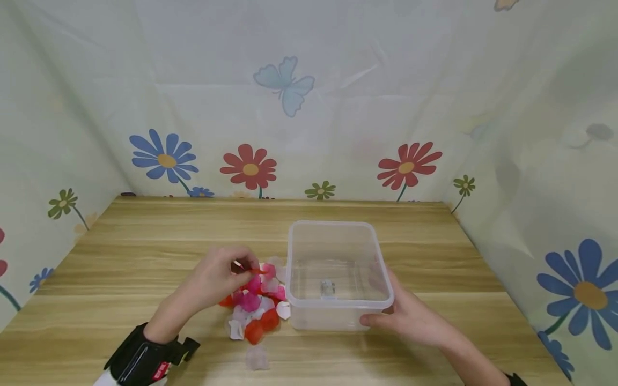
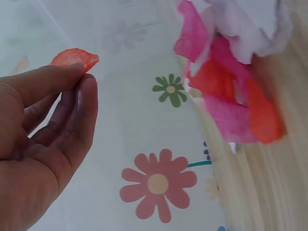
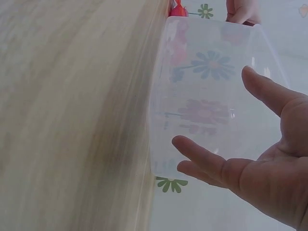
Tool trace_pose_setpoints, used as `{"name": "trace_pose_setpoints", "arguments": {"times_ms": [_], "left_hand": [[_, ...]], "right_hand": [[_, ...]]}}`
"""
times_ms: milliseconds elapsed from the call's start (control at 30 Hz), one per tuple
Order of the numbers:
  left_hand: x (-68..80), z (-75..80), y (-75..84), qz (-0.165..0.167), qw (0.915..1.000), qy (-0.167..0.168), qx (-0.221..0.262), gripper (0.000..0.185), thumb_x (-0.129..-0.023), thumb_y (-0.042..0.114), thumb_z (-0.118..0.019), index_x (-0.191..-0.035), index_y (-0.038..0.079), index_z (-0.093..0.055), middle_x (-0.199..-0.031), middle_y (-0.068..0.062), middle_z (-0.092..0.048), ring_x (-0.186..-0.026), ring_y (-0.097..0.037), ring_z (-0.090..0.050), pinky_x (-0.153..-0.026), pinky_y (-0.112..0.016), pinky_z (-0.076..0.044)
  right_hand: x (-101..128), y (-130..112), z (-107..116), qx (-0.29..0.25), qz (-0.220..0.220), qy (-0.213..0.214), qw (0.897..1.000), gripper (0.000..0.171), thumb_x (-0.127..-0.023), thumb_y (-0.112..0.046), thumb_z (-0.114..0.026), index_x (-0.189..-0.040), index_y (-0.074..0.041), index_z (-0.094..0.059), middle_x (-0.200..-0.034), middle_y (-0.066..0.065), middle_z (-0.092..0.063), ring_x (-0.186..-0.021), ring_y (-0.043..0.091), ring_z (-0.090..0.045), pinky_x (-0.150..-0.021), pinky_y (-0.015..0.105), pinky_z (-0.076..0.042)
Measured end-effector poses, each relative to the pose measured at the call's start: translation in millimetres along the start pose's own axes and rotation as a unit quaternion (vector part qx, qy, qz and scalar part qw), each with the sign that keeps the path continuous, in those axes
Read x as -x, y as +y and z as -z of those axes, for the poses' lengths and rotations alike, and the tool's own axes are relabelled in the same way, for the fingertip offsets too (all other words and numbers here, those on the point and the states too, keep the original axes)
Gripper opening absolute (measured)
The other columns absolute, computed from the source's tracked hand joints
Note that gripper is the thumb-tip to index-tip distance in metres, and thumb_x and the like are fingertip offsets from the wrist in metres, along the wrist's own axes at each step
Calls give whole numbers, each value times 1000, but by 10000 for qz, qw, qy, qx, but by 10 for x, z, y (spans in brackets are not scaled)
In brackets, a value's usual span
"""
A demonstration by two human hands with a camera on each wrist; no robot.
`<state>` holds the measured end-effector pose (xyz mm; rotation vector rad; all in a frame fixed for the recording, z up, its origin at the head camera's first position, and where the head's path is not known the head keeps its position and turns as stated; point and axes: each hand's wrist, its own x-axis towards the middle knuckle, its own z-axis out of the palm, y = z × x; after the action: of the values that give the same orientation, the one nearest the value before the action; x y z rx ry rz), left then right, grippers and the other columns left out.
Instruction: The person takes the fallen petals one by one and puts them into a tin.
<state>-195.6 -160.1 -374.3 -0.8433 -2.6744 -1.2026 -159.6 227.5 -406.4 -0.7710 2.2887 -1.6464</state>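
Observation:
My left hand (image 1: 224,273) is above a loose pile of petals (image 1: 251,301) in pink, red-orange and white. Between its thumb and fingertips it pinches a red-orange petal (image 2: 74,57), plain to see in the left wrist view. Right of the pile stands a clear plastic box (image 1: 338,316), without a lid, its top facing up. My right hand (image 1: 410,313) lies against the box's right front corner, thumb along the front and fingers on the right side. In the right wrist view those fingers (image 3: 202,156) are spread and fairly straight beside the box wall.
The wooden table (image 1: 154,225) carries everything. One pale petal (image 1: 257,357) lies apart, in front of the pile. A small pale mark or piece (image 1: 328,288) shows at the box's bottom. A flower-printed curtain (image 1: 338,134) closes off the back and both sides.

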Motion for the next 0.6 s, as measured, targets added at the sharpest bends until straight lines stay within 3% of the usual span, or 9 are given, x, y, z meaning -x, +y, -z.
{"name": "trace_pose_setpoints", "arguments": {"times_ms": [300,600], "left_hand": [[-133,-12,207,-344,9986,381,-128,18,-85,-3,-80,-98,8,-76,-93,5,-72,-82,-9,-69,-75,-24,-58],[-268,-95,392,-635,9971,342,260,17,-87,-5,-78,-98,8,-76,-93,3,-73,-83,-10,-69,-78,-29,-60]], "right_hand": [[2,-3,-11,-27,-427,155,9990,114,-85,-10,-85,-165,-13,-3,-159,36,-19,-139,58,-31,-86,35,-57],[1,14,6,47,-316,189,9993,113,-85,-10,-85,-164,-9,-5,-158,37,-21,-137,58,-33,-84,34,-58]]}}
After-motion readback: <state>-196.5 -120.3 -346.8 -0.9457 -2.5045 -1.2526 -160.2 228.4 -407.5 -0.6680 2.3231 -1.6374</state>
